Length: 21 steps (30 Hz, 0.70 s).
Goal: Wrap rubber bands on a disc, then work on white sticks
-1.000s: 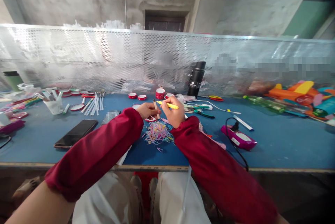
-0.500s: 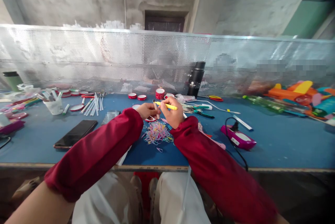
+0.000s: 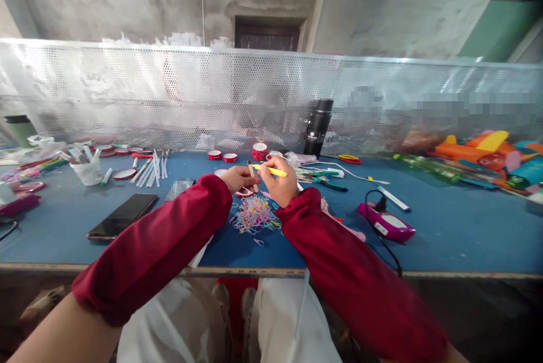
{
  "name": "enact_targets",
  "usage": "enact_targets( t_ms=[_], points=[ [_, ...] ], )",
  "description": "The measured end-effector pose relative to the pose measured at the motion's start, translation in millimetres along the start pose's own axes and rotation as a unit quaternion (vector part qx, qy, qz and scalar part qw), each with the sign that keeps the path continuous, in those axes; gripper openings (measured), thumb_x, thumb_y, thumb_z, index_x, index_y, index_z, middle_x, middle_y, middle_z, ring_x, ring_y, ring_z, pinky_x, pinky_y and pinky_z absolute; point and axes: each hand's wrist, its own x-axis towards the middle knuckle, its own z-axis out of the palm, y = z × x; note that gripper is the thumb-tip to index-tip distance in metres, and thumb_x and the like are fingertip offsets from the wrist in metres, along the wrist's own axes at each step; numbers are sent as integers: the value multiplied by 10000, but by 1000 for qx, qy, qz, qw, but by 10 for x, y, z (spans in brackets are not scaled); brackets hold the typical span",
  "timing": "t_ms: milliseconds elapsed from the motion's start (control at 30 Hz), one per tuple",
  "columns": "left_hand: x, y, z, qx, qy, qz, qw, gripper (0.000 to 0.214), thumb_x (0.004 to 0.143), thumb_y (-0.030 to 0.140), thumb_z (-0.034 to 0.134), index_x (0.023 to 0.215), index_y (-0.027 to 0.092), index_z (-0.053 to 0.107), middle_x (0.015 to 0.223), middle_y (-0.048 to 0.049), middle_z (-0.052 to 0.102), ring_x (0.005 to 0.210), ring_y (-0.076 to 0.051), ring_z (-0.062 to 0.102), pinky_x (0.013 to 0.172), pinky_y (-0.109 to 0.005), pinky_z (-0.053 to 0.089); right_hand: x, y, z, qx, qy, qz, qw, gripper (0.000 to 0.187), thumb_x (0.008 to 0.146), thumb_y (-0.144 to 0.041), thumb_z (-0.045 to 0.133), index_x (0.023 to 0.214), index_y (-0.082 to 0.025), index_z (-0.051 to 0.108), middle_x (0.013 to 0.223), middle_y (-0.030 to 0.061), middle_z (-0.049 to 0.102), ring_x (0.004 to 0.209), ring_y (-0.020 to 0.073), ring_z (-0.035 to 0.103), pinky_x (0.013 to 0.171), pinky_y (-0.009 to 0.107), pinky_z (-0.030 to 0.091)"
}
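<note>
Both my arms wear dark red sleeves and meet above the blue table (image 3: 445,227). My left hand (image 3: 238,177) is closed on a thin wooden stick (image 3: 253,176) held upright. My right hand (image 3: 280,184) grips a yellow stick (image 3: 271,171) lying across, its left tip touching the wooden stick's top. Just below the hands lies a pile of small coloured rubber bands (image 3: 255,215).
A black phone (image 3: 123,216) lies at left, a white cup (image 3: 88,171) and white sticks (image 3: 150,171) behind it. Red tape rolls (image 3: 259,151), a black flask (image 3: 318,128), pliers (image 3: 328,182) and a purple corded tool (image 3: 387,225) lie at right. A perforated metal screen (image 3: 169,97) backs the table.
My right hand has shifted slightly left with the yellow stick, bringing its tip to the top of the wooden stick. The left hand has barely moved.
</note>
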Motion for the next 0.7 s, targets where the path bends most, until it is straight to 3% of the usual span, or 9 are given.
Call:
enact_targets(
  t_ms=[433, 700],
  points=[
    [12, -14, -5, -11, 3, -1, 1000, 305, 669, 355, 808, 798, 133, 643, 679, -17, 673, 585, -86, 613, 492, -176, 398, 2, 10, -4, 17, 8, 12, 1000, 96, 850, -295, 567, 778, -234, 549, 732, 15, 679, 664, 181, 628, 632, 305, 485],
    [-7, 4, -1, 10, 7, 2, 1000, 225, 735, 324, 756, 793, 130, 657, 688, -24, 674, 584, -90, 601, 515, -198, 419, -6, -10, 1, 8, -9, 3, 1000, 99, 848, -289, 562, 767, -233, 549, 723, 17, 677, 665, 185, 624, 643, 312, 484]
  ],
)
